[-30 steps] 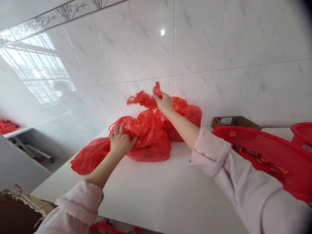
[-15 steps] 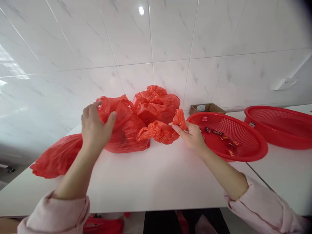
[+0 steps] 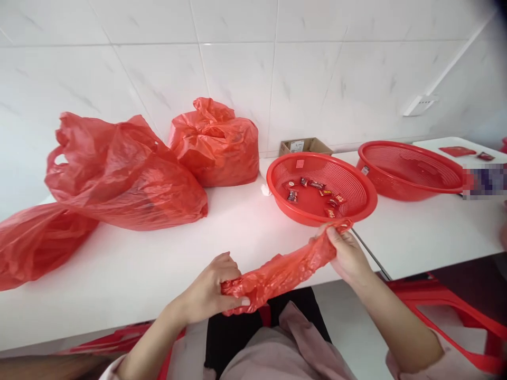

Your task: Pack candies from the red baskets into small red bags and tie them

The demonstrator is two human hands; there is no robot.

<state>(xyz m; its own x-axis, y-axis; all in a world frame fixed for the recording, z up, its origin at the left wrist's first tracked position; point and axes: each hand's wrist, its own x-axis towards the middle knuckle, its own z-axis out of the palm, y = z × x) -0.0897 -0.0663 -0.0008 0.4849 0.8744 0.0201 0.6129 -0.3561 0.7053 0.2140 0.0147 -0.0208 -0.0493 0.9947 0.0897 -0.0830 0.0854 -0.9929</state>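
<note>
Between my hands a crumpled red plastic bag [image 3: 281, 277] is stretched out over the table's front edge. My left hand [image 3: 214, 287] is closed on its lower end, thumb on top. At the other end, my right hand [image 3: 346, 250] pinches the bunched bag just in front of a red plastic basket [image 3: 320, 203]. Several small wrapped snacks [image 3: 317, 184] lie on that basket's floor. Farther left stand a large, full red plastic bag [image 3: 130, 174] and another tied red bag [image 3: 217, 148] against the wall. A third red bag [image 3: 47, 243] lies at the far left.
A second red basket [image 3: 412, 174] stands to the right, near a table seam. Behind the first basket is a small cardboard box [image 3: 304, 146] by the tiled wall. A red stool [image 3: 455, 311] sits below at right. Part of another person [image 3: 485, 179] shows at the right edge.
My right hand has brought the crumpled bag from beside the full bags toward me. My left hand has left the full bag and taken hold of the crumpled one. The view has shifted right and down.
</note>
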